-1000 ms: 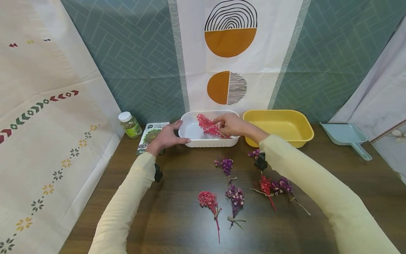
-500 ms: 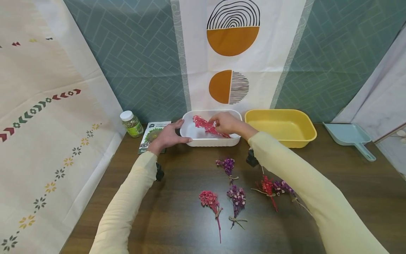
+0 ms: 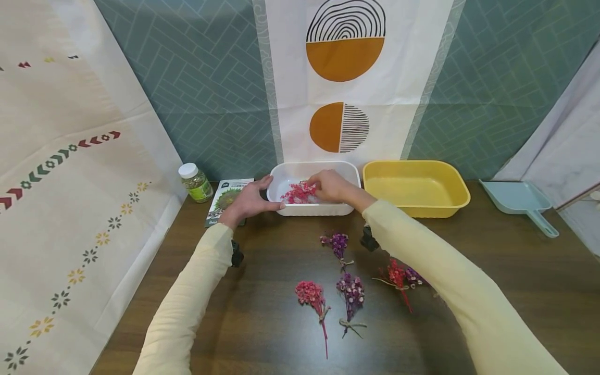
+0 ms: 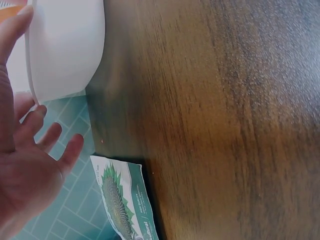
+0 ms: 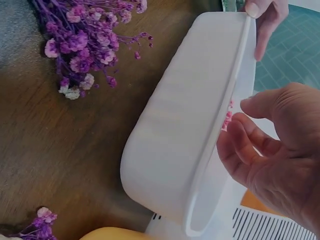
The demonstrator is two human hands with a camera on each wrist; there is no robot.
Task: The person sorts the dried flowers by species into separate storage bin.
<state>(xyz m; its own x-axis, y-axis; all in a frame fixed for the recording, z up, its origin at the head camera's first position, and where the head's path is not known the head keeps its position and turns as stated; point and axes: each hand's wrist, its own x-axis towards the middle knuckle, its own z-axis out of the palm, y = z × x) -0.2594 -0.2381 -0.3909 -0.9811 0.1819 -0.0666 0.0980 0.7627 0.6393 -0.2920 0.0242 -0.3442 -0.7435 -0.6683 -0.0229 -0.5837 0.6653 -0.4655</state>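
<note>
My left hand (image 3: 248, 200) grips the left end of the white tray (image 3: 323, 210), thumb at the near rim and fingers around the corner. In the left wrist view, that hand (image 4: 30, 165) has its outer fingers spread beside the tray (image 4: 65, 50). Inside the tray's right half, my right hand (image 3: 335, 187) pinches a red flower bunch (image 3: 298, 194) that lies low over the tray floor; its stem is hidden. From the right wrist, bent fingers and thumb of the hand (image 5: 280, 145) meet near red blossoms (image 5: 227, 120), partly behind the rim.
A yellow tray (image 3: 417, 211) stands right of the white one, then a blue dustpan (image 3: 517, 198). A jar (image 3: 196, 183) and a seed packet (image 3: 227, 198) are at left. Nearer lie red bunches (image 3: 310, 294) and purple bunches (image 3: 350, 291), some beside the right sleeve.
My right hand has moved left within the white tray, and the red bunch has turned and sits lower. The left hand keeps its grip; the view has shifted slightly.
</note>
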